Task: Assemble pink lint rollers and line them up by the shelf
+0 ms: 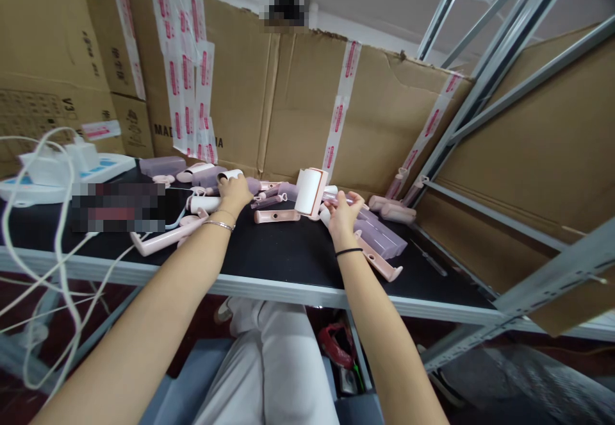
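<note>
My left hand (pixel 234 194) reaches across the black shelf top (pixel 278 252), fingers curled over a small white roll piece (pixel 230 174) among pink and purple plastic parts. My right hand (pixel 342 210) is closed on a lint roller whose white paper roll (pixel 310 191) stands tilted beside it. A pink roller handle (pixel 276 216) lies flat between my two hands. Another pink handle (pixel 161 239) lies near the front left. Purple covers (pixel 382 236) lie just right of my right wrist.
Taped cardboard boxes (pixel 269 104) wall off the back and left. A white power strip (pixel 62 172) with chargers and white cables (pixel 62 252) sits at the left. Grey metal rack bars (pixel 480 72) slant along the right. A thin dark tool (pixel 430 258) lies at the right.
</note>
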A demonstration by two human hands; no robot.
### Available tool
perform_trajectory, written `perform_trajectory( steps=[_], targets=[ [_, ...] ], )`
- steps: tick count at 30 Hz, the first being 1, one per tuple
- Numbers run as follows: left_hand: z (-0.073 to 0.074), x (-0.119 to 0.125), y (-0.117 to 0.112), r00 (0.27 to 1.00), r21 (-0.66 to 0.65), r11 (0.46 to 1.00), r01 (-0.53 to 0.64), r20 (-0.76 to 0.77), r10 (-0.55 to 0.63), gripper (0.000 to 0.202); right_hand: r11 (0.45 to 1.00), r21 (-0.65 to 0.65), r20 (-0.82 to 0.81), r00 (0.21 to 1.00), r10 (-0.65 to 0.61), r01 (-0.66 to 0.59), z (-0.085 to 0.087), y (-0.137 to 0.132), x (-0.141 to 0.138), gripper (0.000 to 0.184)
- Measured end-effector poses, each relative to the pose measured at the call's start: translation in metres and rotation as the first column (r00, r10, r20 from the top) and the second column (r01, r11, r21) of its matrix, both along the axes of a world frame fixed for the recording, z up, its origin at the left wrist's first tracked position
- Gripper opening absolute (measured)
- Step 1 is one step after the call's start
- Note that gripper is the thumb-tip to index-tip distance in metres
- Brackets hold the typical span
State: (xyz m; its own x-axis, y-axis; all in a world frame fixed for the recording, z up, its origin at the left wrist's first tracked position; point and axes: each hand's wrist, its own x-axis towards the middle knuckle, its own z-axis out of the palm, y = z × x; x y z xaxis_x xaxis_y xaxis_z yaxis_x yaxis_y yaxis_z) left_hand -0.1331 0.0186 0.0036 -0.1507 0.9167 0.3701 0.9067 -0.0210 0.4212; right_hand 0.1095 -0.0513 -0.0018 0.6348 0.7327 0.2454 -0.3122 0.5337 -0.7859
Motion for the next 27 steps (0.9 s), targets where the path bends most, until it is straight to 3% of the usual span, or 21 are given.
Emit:
perform_trajectory(
  steps=[3,4,6,7,8,10,12,15,27],
  targets=[
    [0.011,0.008,-0.005,0.989,0.193,0.981,0.017,0.139,-0.045,0.066,1.000,0.006,-0.009,1.000,0.001,-0.001,0.001,0.000,-0.001,0.028],
    [0.015,0.014,-0.008,0.967,0.240,0.969,0.064,0.226,-0.120,0.070,1.000,0.011,-0.014,1.000,-0.001,0.001,0.001,0.000,-0.001,0.028],
    [0.023,0.031,-0.016,0.853,0.248,0.951,0.187,0.440,-0.283,0.075,1.000,0.023,-0.020,1.000,-0.014,0.015,0.001,0.001,-0.001,0.028],
    [0.025,0.041,-0.022,0.760,0.223,0.933,0.283,0.541,-0.360,0.074,0.999,0.028,-0.016,1.000,-0.027,0.027,0.001,0.001,0.000,0.029],
    [0.026,0.051,-0.028,0.653,0.215,0.885,0.413,0.608,-0.452,0.071,0.999,0.028,-0.010,0.999,-0.046,0.046,0.000,0.002,0.001,0.030],
    [0.026,0.069,-0.038,0.474,0.228,0.730,0.644,0.630,-0.615,0.072,0.996,0.015,0.003,0.996,-0.092,0.092,-0.001,0.003,0.004,0.032],
    [0.022,0.079,-0.045,0.402,0.249,0.632,0.733,0.590,-0.700,0.074,0.993,0.006,0.003,0.993,-0.120,0.120,-0.001,0.004,0.008,0.032],
    [0.016,0.080,-0.048,0.402,0.254,0.586,0.769,0.521,-0.753,0.074,0.995,0.006,-0.012,0.995,-0.101,0.101,-0.001,0.005,0.010,0.032],
    [0.022,0.075,-0.052,0.436,0.121,0.621,0.774,0.610,-0.662,0.064,0.996,0.026,0.048,0.995,-0.086,0.085,0.000,0.003,0.009,0.038]
  ],
)
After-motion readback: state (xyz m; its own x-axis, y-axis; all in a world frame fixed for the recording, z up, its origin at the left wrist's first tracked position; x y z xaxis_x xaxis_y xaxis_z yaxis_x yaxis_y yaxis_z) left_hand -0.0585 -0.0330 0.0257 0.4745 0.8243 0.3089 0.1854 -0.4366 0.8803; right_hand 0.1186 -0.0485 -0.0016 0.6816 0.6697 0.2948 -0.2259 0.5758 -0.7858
